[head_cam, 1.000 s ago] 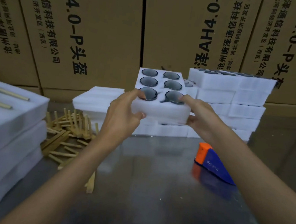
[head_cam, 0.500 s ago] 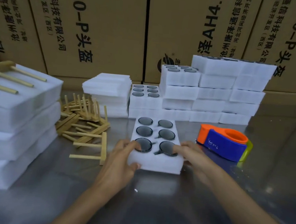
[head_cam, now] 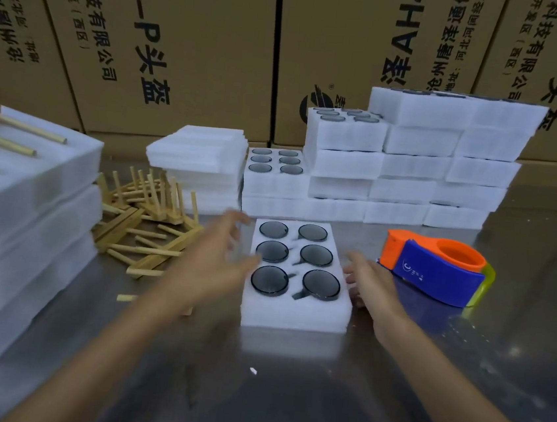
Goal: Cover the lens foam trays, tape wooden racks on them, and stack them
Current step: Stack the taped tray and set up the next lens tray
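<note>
Lying flat on the metal table (head_cam: 286,383), a white foam tray (head_cam: 294,310) shows six dark round lenses (head_cam: 269,279) seated in two columns of three, uncovered. The person's left hand (head_cam: 216,266) hovers just beside the tray's left edge, blurred, with its fingers spread and holding nothing; whether its fingertips touch the foam cannot be told. The right hand (head_cam: 370,284) sits at the tray's right edge, fingers loosely extended and empty, close to the foam or brushing it. Just right of that hand stands an orange and blue tape dispenser (head_cam: 435,272). Left of the tray lies a loose heap of wooden racks (head_cam: 145,217), and behind them a pile of plain foam sheets (head_cam: 200,154). Behind the tray, several stacks of filled foam trays (head_cam: 412,163) rise in steps toward the right, the nearest low one with its lenses showing. At the far left stands a tall stack of larger foam slabs (head_cam: 18,218) with a wooden rack on top. Printed cardboard boxes (head_cam: 184,46) form the back wall.
</note>
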A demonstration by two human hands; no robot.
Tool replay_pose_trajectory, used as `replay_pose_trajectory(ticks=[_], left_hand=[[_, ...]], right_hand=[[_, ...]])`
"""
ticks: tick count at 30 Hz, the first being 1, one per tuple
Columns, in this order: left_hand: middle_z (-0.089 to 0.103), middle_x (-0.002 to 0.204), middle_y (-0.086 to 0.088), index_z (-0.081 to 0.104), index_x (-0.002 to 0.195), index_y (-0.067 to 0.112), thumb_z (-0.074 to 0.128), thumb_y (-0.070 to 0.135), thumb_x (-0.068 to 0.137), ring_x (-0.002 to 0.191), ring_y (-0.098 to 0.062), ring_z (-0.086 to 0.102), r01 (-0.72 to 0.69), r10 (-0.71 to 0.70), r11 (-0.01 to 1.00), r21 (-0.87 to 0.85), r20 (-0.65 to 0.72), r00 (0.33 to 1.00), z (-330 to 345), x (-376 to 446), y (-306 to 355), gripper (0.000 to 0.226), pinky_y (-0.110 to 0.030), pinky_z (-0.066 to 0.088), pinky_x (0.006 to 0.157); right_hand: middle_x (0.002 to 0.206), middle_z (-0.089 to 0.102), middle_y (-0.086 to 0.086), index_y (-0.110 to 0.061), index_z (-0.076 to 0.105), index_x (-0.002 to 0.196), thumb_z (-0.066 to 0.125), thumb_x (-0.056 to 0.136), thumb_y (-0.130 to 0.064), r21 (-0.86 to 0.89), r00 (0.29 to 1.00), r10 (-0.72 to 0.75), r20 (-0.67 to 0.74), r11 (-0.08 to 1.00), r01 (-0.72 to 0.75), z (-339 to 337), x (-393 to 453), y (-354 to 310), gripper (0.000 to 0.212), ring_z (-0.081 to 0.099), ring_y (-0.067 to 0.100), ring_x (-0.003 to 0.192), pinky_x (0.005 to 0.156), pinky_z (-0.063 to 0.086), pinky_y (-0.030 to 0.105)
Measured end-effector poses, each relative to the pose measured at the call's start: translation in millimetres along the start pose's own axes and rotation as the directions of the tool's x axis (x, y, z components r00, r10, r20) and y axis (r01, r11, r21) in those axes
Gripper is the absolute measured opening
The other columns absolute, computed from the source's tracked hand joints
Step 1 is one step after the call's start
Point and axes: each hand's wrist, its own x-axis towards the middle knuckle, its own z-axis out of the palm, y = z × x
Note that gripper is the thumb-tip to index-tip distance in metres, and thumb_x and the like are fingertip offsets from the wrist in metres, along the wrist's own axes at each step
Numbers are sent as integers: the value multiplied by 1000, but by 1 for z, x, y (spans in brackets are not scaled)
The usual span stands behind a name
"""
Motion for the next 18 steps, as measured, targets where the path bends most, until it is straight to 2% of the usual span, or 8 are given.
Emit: replay_pose_trajectory(ticks=[3,5,8,10,11,13,15,18], left_hand=[[51,110,-1,42,122,26,59,27,89,100,-19,52,-60,120,976,208,-287,950,-42,72,2,37,-34,41,76],[46,126,-13,40,130,12,57,17,87,117,-29,45,38,109,925,378,-360,927,-66,119,-7,46,-40,39,88],[23,156,-18,25,148,4,56,15,86,145,-34,18,236,-95,756,610,-255,962,-90,171,-31,70,-48,21,115],[6,164,-12,17,155,10,49,19,94,151,-30,3,251,-239,661,707,-118,964,-96,187,-47,69,-45,8,121],[9,164,-12,19,155,13,44,21,98,150,-31,7,237,-287,653,719,-55,956,-97,191,-52,63,-44,12,121],[30,157,-15,30,152,16,39,21,101,141,-36,31,216,-282,676,705,-23,959,-98,191,-61,52,-42,31,113],[54,132,-18,50,136,18,38,16,99,111,-38,53,174,-168,643,746,-85,982,-97,185,-62,39,-42,48,92],[61,94,-15,57,102,15,39,12,96,73,-32,50,121,-15,557,822,-135,991,-92,174,-53,19,-38,50,64]], right_hand=[[83,65,7,-7,66,88,52,95,-32,-5,989,-124,-84,992,124,5,15,5,29,58,18,69,67,51,36],[83,67,2,-12,66,84,48,98,-22,10,981,-174,-83,984,175,10,24,8,25,60,18,76,75,53,37],[79,68,-2,-14,66,76,46,99,-18,44,964,-200,-175,977,211,13,36,16,31,62,20,79,68,50,32],[75,68,-4,-16,66,71,46,99,-19,68,957,-209,-204,972,227,14,40,21,34,62,17,75,65,48,29],[74,68,-5,-16,66,70,47,99,-20,68,956,-216,-201,970,234,15,41,22,34,62,15,74,67,50,31],[74,68,-5,-16,67,71,47,99,-21,70,955,-225,-193,968,242,15,41,23,35,62,14,74,71,53,35],[73,68,-6,-15,67,71,46,99,-21,72,955,-227,-191,967,244,15,41,23,35,62,13,73,72,52,35],[73,67,-5,-12,67,72,46,99,-21,91,958,-210,-198,969,231,16,39,22,35,61,10,69,67,49,29]])
